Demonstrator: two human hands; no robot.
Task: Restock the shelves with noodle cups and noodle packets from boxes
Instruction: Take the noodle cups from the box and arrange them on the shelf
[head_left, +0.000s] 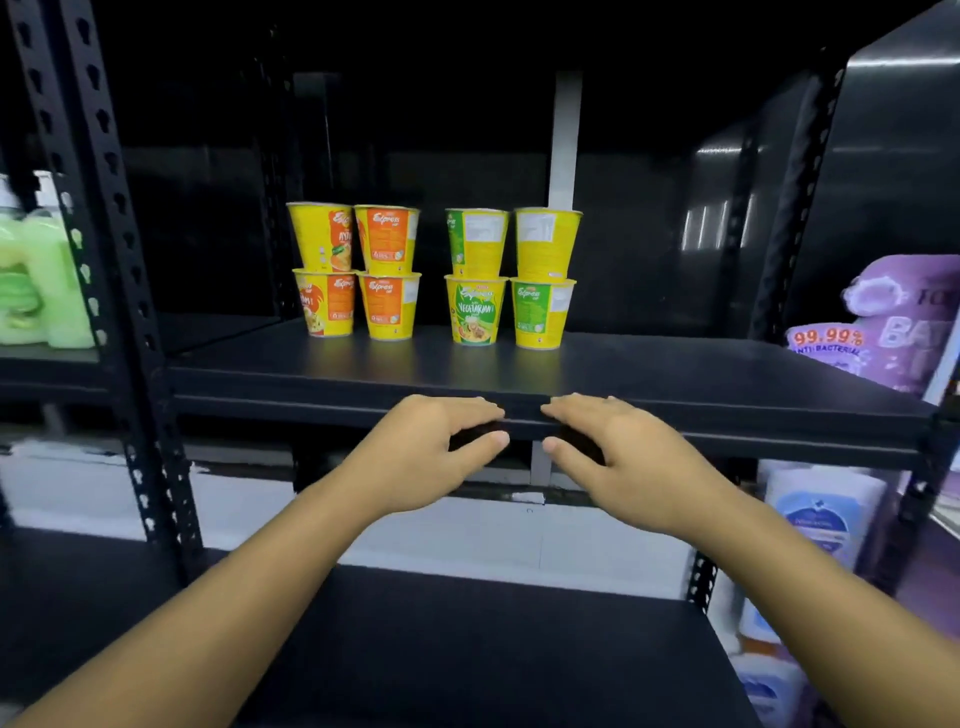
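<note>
Fingers (483, 411) of left hand (426, 452), right hand (623, 457) loose, empty before matte shelf (675, 364), tapered cups (389, 306)

Blocked at mid-depth on the upper shelf (649, 374) by two blocks of noodle cups, each two wide and two high: orange-labelled cups (358, 270) left, green-labelled cups (511, 278) right. Parted by a narrow gap, tightest at the rims. Open along the whole front strip of board. Open left of the blocks as far as the left post (119, 291) and right as far as the right post (795, 208). Dark headroom above the stacks. Hemmed outside the posts by green bottles (36, 280) and purple pouches (893, 322). Taken up at the front lip by the left hand (421, 457) and right hand (618, 457), near each other. Open below on the lower shelf (467, 649).
</note>
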